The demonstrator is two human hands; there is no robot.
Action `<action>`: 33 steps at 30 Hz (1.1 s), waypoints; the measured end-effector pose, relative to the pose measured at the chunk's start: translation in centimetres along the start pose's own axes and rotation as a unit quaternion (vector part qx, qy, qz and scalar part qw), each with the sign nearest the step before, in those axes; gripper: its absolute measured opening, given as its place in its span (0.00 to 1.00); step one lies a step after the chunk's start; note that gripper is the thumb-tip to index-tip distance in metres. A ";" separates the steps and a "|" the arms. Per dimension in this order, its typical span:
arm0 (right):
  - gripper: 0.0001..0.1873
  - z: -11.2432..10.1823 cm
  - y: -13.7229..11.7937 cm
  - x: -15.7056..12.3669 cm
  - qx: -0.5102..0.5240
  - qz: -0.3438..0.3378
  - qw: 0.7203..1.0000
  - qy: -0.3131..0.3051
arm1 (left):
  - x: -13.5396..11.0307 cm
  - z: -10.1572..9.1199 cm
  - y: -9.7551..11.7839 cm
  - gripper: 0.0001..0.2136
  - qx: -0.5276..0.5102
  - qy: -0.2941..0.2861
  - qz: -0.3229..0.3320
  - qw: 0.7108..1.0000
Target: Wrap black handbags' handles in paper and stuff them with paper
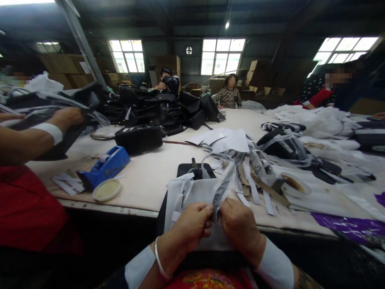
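My left hand (192, 226) and my right hand (240, 226) meet at the table's near edge, both with fingers pinched on a paper-wrapped strap (224, 184) of a black handbag (195, 170). The strap arches up from the bag, and white wrapping paper (201, 192) covers most of the bag's front. A silver bangle circles my left wrist. Both wrists wear white sleeve cuffs.
A blue tape dispenser (104, 166) and a tape roll (106, 189) lie to the left. A co-worker's arm (33, 136) in red handles bags at far left. Black handbags (159, 108) pile up at the back; paper strips (261, 176) and white wrapping (319, 120) spread to the right. Other people sit beyond.
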State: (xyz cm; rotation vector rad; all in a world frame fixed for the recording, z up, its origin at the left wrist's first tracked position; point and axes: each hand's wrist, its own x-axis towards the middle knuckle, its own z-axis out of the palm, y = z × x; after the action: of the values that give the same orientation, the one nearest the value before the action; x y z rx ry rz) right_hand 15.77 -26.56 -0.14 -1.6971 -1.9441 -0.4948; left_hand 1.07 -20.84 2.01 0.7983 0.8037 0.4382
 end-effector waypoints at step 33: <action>0.13 -1.3 -1.3 -0.2 0.294 0.157 0.934 -0.131 | -0.2 -0.7 0.5 0.14 0.326 0.087 0.326 0.883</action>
State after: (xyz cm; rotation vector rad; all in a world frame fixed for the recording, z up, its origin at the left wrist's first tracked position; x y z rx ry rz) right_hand 14.67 -27.66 0.91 -1.6665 -1.6960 0.4176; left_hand 0.41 -20.34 2.21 1.7013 0.8452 0.8685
